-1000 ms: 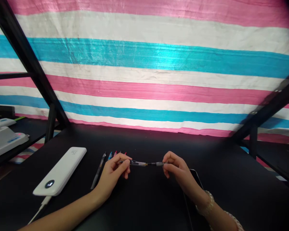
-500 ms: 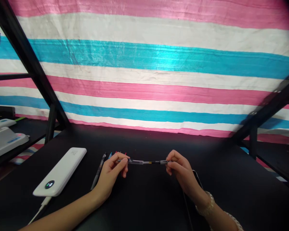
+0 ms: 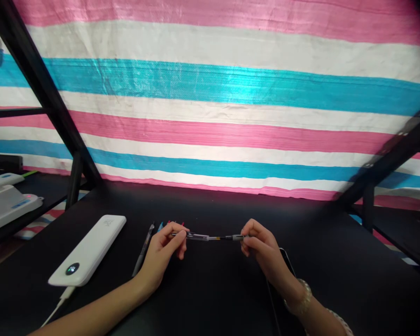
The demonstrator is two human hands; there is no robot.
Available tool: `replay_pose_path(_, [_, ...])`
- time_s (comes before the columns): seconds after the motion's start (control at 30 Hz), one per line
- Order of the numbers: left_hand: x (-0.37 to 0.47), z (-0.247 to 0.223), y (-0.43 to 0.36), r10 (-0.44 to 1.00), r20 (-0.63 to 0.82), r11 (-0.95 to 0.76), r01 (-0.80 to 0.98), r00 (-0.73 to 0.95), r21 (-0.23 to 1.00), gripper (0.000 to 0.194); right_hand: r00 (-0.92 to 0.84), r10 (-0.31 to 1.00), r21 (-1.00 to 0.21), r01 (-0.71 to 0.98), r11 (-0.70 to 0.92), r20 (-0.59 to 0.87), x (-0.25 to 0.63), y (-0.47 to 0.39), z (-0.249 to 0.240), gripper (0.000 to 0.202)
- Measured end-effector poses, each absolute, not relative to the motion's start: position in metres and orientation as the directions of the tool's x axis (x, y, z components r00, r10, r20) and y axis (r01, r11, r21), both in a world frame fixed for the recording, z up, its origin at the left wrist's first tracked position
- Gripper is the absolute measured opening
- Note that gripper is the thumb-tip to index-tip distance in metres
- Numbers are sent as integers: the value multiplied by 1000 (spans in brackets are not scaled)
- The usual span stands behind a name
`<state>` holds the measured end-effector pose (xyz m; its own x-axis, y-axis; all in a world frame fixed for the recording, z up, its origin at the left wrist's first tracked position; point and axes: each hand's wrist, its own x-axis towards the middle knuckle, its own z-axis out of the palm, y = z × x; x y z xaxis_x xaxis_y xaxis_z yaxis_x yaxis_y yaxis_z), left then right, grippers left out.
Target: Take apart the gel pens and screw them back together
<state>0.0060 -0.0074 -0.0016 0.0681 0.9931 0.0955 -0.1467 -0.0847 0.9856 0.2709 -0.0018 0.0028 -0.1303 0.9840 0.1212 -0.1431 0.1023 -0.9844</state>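
Striped sheet [image 3: 224, 84], pink, white and blue, fills the back and meets the far edge of the black table [image 3: 196, 298]. Black metal frame bars [image 3: 49, 100] slant up at the far left corner, another set at the far right.

Left hand [image 3: 163, 252] comes in over the near edge from the left; right hand [image 3: 261, 245] from the near right. White power bank [image 3: 91, 249] lies slanted by the left edge, round display lit, white cable [image 3: 58, 308] plugged into its near end. Phone [image 3: 279, 308] lies under the right forearm, partly hidden, toward the near edge. Pale beaded bracelet [image 3: 303, 298] on the right wrist.

Dark pen [image 3: 143, 252] lies just beside the left hand, on its left-edge side. Blue pen [image 3: 160, 227] and red-tipped pens [image 3: 182, 223] peek out behind the left hand, mostly hidden.

Pen in pieces, held level between the hands, around mid-surface: left thumb and fingers pinch the clear barrel [image 3: 198, 237]; right thumb and fingertips pinch the grey grip piece [image 3: 237, 238]. Thin refill [image 3: 217, 238] bridges the gap, joining the two parts.
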Motion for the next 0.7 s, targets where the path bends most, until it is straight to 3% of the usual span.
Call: replay_pose_path(0.7, [12, -2, -8, 982, 64, -31, -184, 178, 982, 29, -250, 943, -921, 267, 284, 219, 256, -12, 15, 11])
